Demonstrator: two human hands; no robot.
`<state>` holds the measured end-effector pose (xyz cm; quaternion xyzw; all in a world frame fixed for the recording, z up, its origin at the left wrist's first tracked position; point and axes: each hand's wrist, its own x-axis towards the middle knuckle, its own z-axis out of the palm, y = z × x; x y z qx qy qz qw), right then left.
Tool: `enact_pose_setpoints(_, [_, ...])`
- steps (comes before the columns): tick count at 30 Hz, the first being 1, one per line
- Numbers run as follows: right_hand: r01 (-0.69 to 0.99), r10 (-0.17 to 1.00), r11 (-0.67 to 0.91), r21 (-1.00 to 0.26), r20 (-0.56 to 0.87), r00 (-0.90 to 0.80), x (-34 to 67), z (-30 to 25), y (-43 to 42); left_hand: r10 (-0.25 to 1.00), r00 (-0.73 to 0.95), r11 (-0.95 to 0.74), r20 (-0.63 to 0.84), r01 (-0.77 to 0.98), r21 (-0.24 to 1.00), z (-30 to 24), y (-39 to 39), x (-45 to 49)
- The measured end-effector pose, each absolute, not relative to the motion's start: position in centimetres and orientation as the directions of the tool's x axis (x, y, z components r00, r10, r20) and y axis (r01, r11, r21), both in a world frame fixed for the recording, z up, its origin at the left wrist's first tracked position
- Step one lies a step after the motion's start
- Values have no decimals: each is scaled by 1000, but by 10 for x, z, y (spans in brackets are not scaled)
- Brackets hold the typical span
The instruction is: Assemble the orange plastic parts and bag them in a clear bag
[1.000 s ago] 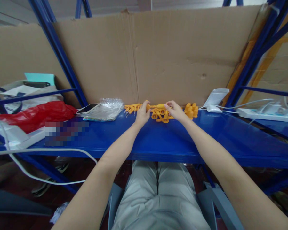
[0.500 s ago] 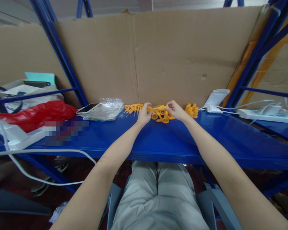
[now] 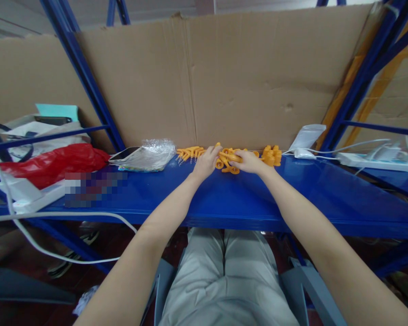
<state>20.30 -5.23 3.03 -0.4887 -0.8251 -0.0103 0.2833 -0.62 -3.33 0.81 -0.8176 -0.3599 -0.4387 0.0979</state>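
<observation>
Both of my hands reach to the back of a blue metal shelf (image 3: pixel 224 199), where small orange plastic parts lie against a cardboard wall. My left hand (image 3: pixel 206 163) is closed with a bit of orange part showing at its fingertips. My right hand (image 3: pixel 247 161) pinches an orange plastic piece (image 3: pixel 231 157) over a loose heap of orange parts (image 3: pixel 227 166). A row of orange pieces with small springs (image 3: pixel 189 152) lies left of my left hand. Another cluster of orange parts (image 3: pixel 271 155) sits right of my right hand.
A crumpled clear plastic bag (image 3: pixel 153 154) and a phone (image 3: pixel 124 153) lie to the left, beyond them a red bag (image 3: pixel 51 163) and white boxes. A white cable (image 3: pixel 54 217) hangs off the front edge. At right sit a white pouch (image 3: pixel 308 136) and a power strip (image 3: pixel 374 160). Blue uprights frame the shelf.
My hands have lowered the long orange piece they held up between them down onto the heap and drawn closer together; the piece now lies low by my right fingers.
</observation>
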Motion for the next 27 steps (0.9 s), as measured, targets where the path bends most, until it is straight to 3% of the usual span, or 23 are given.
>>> enact_pose_setpoints(6, [904,828,426,-40,419,-372,190,41,-70,475,416,-706,775,706,54,8,-40,4])
enact_pose_setpoints(21, [953,880,301,18,380,-286,181,48,-79,479,414,-715,774,696,71,9,-40,4])
enact_pose_setpoints(27, [947,848,305,95,425,-316,177,49,-81,491,388,-753,780,639,157,9,-39,1])
